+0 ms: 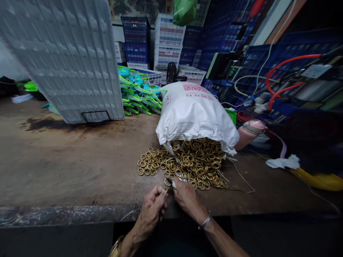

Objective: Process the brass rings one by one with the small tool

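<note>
My left hand [154,207] is closed in a pinch near the table's front edge, with a brass-coloured ring [166,191] seen edge-on at its fingertips. Close beside it, my right hand [185,195] is closed around a small tool [174,184] with a pale body and a dark tip; its exact kind is hard to make out. The tool's tip lies just above the left fingertips, by the edge of a heap of brass-coloured rings [199,160]. These rings spill from the mouth of a white woven sack [193,114] lying on its side, its back contents hidden.
The brown worktable [80,171] carries a tall ribbed translucent panel [72,64] in a black wire stand and a pile of green and blue hangers [139,92]. Right of the sack are a pink bottle [249,134], a loose string and machinery with orange hoses. Stacked crates [168,53] stand behind.
</note>
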The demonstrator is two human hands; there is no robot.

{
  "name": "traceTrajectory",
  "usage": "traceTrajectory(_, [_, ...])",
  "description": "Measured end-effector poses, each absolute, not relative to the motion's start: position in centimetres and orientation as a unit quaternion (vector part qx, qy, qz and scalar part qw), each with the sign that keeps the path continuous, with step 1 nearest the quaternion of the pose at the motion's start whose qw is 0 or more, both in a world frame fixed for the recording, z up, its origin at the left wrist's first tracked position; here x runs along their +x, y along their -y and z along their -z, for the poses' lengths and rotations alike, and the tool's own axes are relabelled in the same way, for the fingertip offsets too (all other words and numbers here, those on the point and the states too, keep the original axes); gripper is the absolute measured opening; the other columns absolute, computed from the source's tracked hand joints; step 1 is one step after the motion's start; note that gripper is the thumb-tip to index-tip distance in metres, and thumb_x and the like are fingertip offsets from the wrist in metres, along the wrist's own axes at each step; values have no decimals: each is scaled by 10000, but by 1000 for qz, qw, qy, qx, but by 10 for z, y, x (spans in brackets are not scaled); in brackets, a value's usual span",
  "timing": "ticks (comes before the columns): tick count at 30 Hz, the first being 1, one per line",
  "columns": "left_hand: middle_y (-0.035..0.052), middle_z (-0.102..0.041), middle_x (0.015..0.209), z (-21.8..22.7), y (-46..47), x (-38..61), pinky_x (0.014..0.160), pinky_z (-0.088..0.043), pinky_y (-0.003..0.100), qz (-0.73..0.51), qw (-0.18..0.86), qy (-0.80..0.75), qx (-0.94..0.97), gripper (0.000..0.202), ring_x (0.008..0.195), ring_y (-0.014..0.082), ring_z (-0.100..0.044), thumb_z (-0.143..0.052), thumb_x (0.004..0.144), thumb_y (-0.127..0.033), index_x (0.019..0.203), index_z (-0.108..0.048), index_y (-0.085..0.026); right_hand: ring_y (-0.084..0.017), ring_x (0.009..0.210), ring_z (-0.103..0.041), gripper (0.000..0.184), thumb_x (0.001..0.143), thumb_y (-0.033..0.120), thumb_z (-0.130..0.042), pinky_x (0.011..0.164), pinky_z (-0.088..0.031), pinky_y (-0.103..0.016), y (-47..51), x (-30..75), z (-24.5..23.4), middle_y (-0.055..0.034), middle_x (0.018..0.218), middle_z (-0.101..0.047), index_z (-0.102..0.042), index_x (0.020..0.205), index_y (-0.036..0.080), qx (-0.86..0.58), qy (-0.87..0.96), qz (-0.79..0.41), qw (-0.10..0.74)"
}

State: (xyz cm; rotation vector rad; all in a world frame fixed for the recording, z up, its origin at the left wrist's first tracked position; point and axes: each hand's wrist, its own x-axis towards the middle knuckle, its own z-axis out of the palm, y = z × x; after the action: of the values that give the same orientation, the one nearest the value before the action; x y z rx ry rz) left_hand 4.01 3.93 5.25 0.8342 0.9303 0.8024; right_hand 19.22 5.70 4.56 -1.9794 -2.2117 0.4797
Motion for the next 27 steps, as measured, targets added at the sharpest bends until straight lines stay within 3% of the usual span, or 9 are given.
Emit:
traceTrajectory(7, [-45, -508, 597, -51, -42, 33, 356, -251, 144, -413, 814, -349, 213, 280, 401, 31, -370, -579, 759, -412, 720, -433, -176, -129, 590, -548, 121, 818, 145, -422, 528, -217, -240, -63, 195, -37, -11, 671, -616, -519, 866, 201, -687, 707, -119, 120])
traceTrajectory(13, [20, -576, 724, -52, -48, 27, 382, -293, 166, -434, 805, -340, 218, 222, 469, 54, -447, -567, 761, -346, 715, -501, -139, -150, 658, -587, 94, 845, 282, -472, 559, -254, -239, -63, 180, -37, -15, 745, -637, -501, 908, 217, -678, 716, -102, 132])
traceTrajectory(16, [14, -580, 697, -55, -50, 26, 373, -289, 172, -450, 802, -329, 214, 180, 452, 62, -450, -581, 739, -307, 708, -489, -155, -155, 692, -588, 81, 835, 270, -485, 570, -266, -241, -64, 179, -36, -18, 777, -632, -500, 894, 217, -683, 714, -94, 123])
traceTrajectory(22, [-6, -563, 687, -53, -56, 22, 385, -310, 160, -440, 837, -284, 162, 196, 486, 73, -480, -617, 704, -233, 868, -524, -181, -154, 725, -557, 63, 824, 253, -484, 572, -273, -242, -65, 180, -32, -14, 834, -591, -493, 878, 220, -681, 717, -77, 129])
traceTrajectory(27, [11, -557, 683, -46, -59, 20, 387, -315, 137, -435, 848, -291, 86, 201, 540, 74, -511, -666, 686, -277, 731, -530, -136, -147, 704, -531, 83, 823, 218, -448, 575, -278, -240, -62, 182, -29, -22, 836, -570, -492, 892, 205, -667, 724, -82, 154])
